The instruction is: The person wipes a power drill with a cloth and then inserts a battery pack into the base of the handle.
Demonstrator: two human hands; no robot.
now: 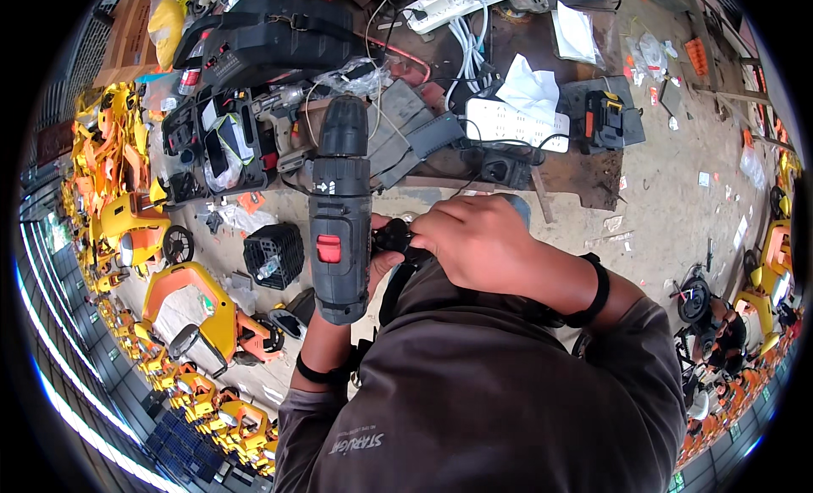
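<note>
Black, the cordless drill (340,230) points lengthwise away from the person, left of a small dark part (393,237) pinched in the right hand (478,239); the nearer left hand (384,264) is too hidden to tell its grip.

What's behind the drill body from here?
Part of the left hand shows past the right edge of the drill, its forearm below. The rest of that hand is covered, so its grip is hidden.

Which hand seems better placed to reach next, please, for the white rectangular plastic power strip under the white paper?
Probably the right hand: it appears nearer the power strip, while the left hand is farther left, partly hidden behind the black power drill. Both look occupied.
</note>
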